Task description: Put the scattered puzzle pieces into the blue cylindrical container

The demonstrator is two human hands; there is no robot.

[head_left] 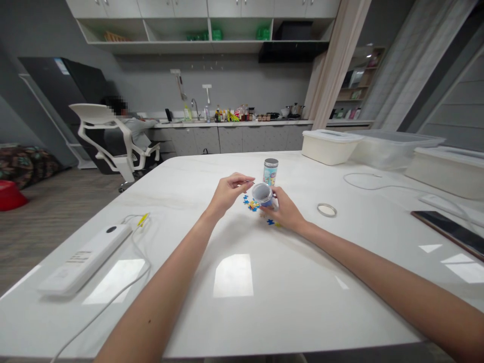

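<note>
Fingers [279, 197] of right hand [288, 212] curled round a small clear cylindrical jar [262, 193], tilted, open mouth toward the camera, just above the glossy white table [234, 282]. Left hand [230, 190] just beside it, palm down, thumb and fingertips pressed together. Flat blue and yellow pieces [251, 203] scattered under the jar. Both bare arms stretched forward.

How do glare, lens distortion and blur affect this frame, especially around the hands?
Head view: bright square reflections sit on the glossy table, clear of the open jar in the right hand. Same view: the wide-angle lens bends the room's edges, and the coloured pieces are too small to make out.
</note>
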